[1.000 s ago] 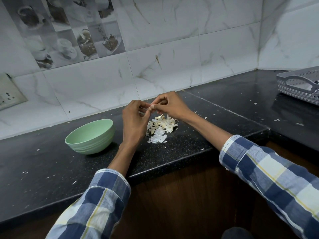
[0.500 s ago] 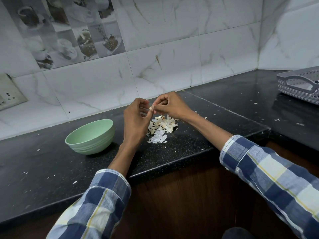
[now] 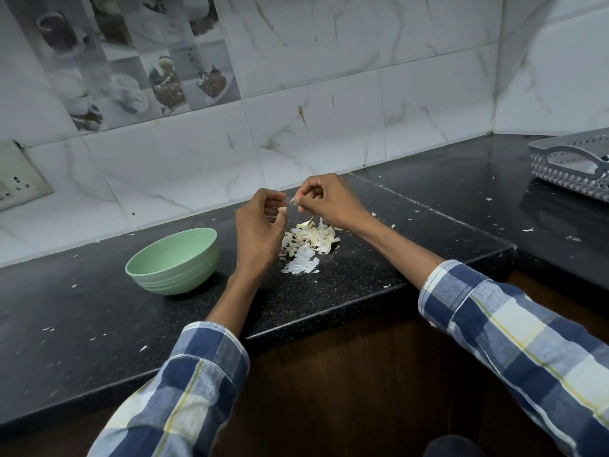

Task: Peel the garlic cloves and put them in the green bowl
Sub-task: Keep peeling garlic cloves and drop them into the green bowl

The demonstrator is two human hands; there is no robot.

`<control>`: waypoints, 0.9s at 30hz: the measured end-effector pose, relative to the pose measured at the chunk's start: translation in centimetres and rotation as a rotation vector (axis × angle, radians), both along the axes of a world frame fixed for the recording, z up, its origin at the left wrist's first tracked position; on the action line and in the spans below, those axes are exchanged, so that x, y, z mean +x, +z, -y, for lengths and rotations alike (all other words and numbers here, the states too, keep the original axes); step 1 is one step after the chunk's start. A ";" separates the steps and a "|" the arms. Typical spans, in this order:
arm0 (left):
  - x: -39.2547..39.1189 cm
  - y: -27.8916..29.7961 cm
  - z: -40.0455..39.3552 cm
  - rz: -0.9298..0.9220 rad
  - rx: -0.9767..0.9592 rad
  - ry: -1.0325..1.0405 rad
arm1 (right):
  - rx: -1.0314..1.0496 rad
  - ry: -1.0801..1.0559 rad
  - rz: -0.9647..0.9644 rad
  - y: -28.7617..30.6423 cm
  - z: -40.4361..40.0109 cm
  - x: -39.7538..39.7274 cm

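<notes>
Left hand (image 3: 258,225) pinches a small pale garlic clove (image 3: 282,209) in curled fingers above the speckled black stone counter (image 3: 346,285); right hand (image 3: 324,201) pinches a papery strip of skin (image 3: 292,201) at its tip. Beneath lies a flaky white-cream heap of peels (image 3: 308,245); the smooth, ribbed green bowl (image 3: 173,260) sits left of it. Since half a second ago the hands have drawn slightly apart.

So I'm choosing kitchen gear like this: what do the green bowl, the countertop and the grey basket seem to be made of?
Green bowl: probably matte plastic or melamine; even pastel colour, dull sheen, ribbed base.
Countertop: likely polished black granite; pale speckles, glossy reflections.
Grey basket: moulded plastic by the look; perforated walls, cut-out handle.
</notes>
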State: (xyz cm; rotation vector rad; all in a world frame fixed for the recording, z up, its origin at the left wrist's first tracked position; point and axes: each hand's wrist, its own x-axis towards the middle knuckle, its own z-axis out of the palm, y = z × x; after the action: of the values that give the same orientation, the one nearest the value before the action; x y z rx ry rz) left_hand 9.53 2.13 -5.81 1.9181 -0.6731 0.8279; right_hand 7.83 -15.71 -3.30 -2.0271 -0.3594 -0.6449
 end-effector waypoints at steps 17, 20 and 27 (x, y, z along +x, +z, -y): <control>-4.4 2.2 -4.8 0.137 0.003 0.435 | -0.264 0.152 0.007 -1.2 0.4 1.0; -5.1 2.7 -6.5 0.090 -0.044 0.506 | -0.335 0.115 0.010 -1.7 0.3 1.4; -6.5 2.5 -8.1 0.012 -0.011 0.571 | -0.386 0.113 -0.014 -1.5 -1.2 -0.1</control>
State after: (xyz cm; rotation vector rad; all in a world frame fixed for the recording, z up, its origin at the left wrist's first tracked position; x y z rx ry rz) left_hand 2.98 10.27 -3.33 2.1250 -0.1137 1.1850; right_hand 7.75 -14.55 -4.78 -2.3541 -0.6251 -0.5193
